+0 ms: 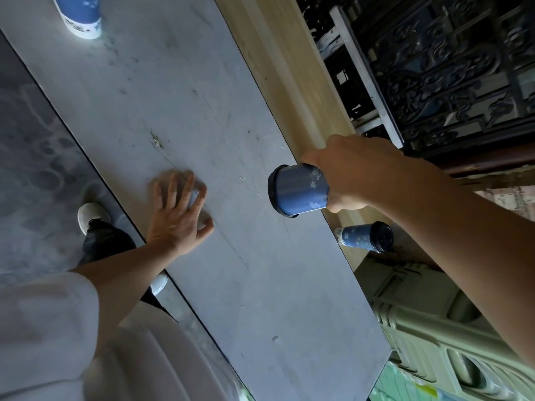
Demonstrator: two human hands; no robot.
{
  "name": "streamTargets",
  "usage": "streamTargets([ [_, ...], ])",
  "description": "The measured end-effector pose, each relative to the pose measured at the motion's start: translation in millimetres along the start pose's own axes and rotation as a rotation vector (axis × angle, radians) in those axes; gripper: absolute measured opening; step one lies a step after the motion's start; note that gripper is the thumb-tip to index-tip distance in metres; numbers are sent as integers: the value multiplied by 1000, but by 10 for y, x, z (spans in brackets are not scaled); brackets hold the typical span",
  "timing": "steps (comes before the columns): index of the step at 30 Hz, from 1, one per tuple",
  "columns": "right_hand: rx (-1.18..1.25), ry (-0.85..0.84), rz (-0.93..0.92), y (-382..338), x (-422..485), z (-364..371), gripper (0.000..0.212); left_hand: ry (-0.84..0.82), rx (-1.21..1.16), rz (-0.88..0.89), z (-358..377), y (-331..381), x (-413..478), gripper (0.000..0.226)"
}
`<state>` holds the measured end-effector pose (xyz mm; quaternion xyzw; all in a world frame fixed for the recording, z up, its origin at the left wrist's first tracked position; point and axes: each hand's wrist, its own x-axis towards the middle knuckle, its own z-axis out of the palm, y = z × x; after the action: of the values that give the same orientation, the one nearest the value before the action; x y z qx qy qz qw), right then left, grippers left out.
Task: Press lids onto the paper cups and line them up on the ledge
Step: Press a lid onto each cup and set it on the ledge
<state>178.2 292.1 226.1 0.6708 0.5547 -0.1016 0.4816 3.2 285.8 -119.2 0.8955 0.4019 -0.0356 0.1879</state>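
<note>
My right hand grips a blue paper cup with a dark lid on it, tilted on its side above the grey table, near the wooden ledge. A second lidded blue cup rests on the ledge, just below my right forearm. My left hand lies with fingers spread over a blurred blue and white paper cup on the table; most of that cup is hidden. A further blue and white cup stands at the table's far end, its top cut off by the frame.
Beyond the ledge are dark ornate metal railings. A pale green plastic crate or chair sits past the table's near end. My shoes and the grey floor show along the table's other long edge.
</note>
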Motion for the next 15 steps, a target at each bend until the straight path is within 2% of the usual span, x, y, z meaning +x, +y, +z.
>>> streamTargets([
  [5,40,-63,10,70,59,55,62,-29,13,8,2,5,9,83],
  [7,203,-135,-29,136,142,78,67,-66,20,12,-18,15,-3,84],
  [9,586,-253,-62,227,261,109,71,-103,15,1,-62,41,8,85],
  [11,1126,-328,-119,308,425,170,72,-134,-42,-3,-140,90,75,85],
  [13,1643,-262,-147,358,722,233,71,-129,-73,58,-232,131,255,75],
  [15,2051,-109,-65,393,1099,263,62,-109,-79,120,-361,143,573,64],
])
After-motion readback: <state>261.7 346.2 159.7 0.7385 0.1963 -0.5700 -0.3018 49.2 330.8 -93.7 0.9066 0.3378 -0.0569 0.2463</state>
